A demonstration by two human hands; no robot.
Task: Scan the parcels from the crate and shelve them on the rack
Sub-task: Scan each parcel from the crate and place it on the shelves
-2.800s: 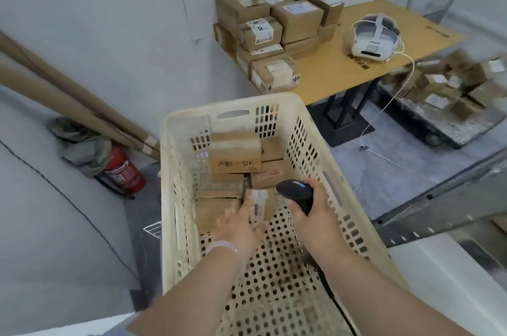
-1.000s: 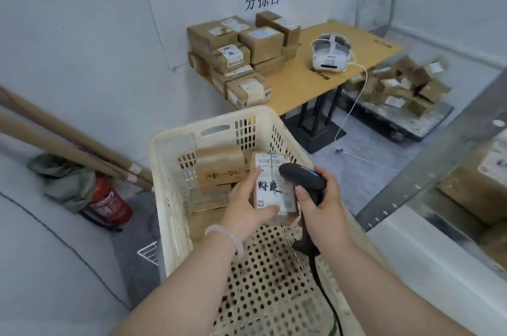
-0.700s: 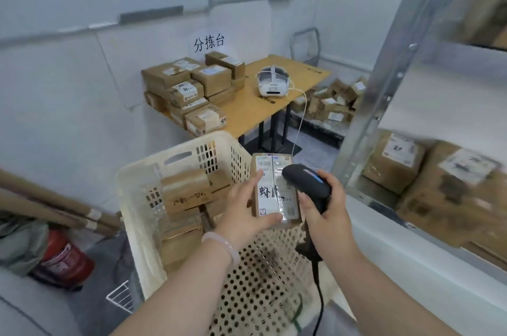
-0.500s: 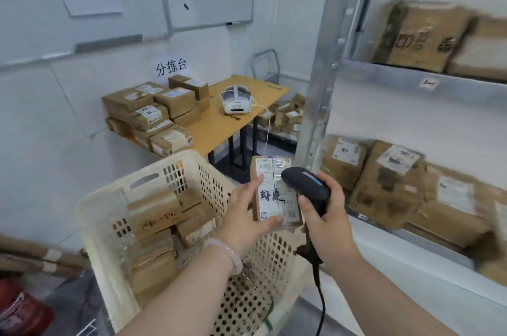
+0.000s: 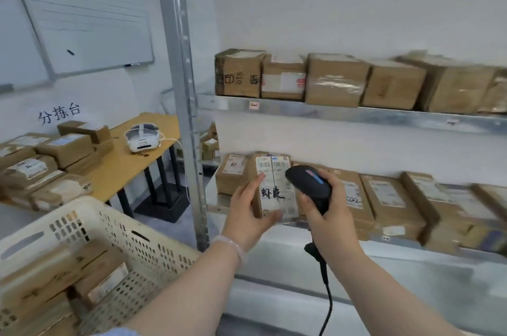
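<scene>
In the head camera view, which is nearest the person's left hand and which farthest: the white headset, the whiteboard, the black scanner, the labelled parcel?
Measured from the left hand:
1. labelled parcel, held in that hand.
2. black scanner, just to its right, in the right hand.
3. white headset, on the wooden table, back left.
4. whiteboard, high up on the left.

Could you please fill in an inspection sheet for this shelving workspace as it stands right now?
surface: rack with two shelves, both lined with brown boxes.
job's things: labelled parcel held before the lower shelf; scanner beside its label; crate holds more parcels.
clutter: stacked boxes and a white headset on the wooden table.
grippers: left hand grips the labelled parcel; right hand grips the scanner.
cables: black scanner cable hangs down; white headset cable drapes off the table.
surroundings: whiteboard on white wall.
</scene>
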